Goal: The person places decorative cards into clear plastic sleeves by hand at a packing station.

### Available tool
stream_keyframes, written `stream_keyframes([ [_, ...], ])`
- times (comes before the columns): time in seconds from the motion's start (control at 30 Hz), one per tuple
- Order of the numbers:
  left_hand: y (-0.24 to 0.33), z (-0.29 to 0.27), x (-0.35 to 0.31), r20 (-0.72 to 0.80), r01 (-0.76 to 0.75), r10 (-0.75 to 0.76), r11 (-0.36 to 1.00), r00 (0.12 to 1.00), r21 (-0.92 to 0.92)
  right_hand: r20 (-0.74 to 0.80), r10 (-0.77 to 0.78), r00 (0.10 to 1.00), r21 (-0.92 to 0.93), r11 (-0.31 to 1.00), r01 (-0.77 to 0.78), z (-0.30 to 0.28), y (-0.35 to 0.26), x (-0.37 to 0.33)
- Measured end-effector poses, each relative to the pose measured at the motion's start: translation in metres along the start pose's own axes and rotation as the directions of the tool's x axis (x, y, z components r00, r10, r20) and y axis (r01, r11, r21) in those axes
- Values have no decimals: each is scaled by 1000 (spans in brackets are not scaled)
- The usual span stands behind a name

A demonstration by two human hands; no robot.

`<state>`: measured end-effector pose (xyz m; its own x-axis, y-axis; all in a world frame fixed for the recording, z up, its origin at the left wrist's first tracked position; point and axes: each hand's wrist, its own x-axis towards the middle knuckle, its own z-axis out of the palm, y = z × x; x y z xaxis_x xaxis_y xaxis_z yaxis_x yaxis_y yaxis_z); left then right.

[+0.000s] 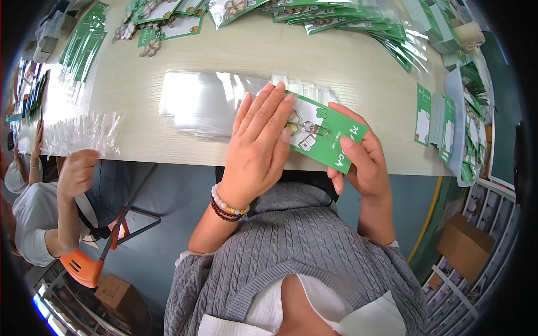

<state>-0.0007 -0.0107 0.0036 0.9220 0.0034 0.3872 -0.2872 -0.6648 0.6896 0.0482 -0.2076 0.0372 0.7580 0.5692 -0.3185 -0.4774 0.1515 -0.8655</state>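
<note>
At table edge: green card with clover keychain.
Left hand: open flat, pressing card's left end.
Right hand: pinching card's right end.
Left of card: clear sleeves.

a: how much of the green backing card can you see?
b: not all. my left hand lies flat across its left end and hides part of the flower keychain.
a: and your right hand?
b: its fingers go behind the card, so i can't see them whole.
a: the clear bags?
b: glare blurs their edges; my left hand hides the bags' right end. the carded stacks are cut off by the top edge.
</note>
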Motion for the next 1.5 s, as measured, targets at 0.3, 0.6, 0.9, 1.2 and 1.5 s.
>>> stream_keyframes([
  [0.3, 8, 4, -1, 38, 4, -4, 1000, 999, 9, 87, 55, 995, 74, 995, -61, 6, -3, 8],
  [0.6, 26, 2, 2, -28, -83, 82, 996, 996, -11, 189, 142, 972, -38, 990, -137, 10, 0, 30],
  [0.9, 31, -4, 1, -93, -164, 157, 983, 983, -82, 146, 62, 987, -167, 985, -37, 20, 7, 48],
  [1.2, 27, 6, -8, -159, -216, 231, 971, 960, 106, -105, -225, 969, -209, 957, 200, 17, -13, 62],
  [1.5, 15, -3, -11, -197, -190, 202, 979, 960, 76, 147, -406, 902, -884, 355, 304, 19, -132, 81],
])
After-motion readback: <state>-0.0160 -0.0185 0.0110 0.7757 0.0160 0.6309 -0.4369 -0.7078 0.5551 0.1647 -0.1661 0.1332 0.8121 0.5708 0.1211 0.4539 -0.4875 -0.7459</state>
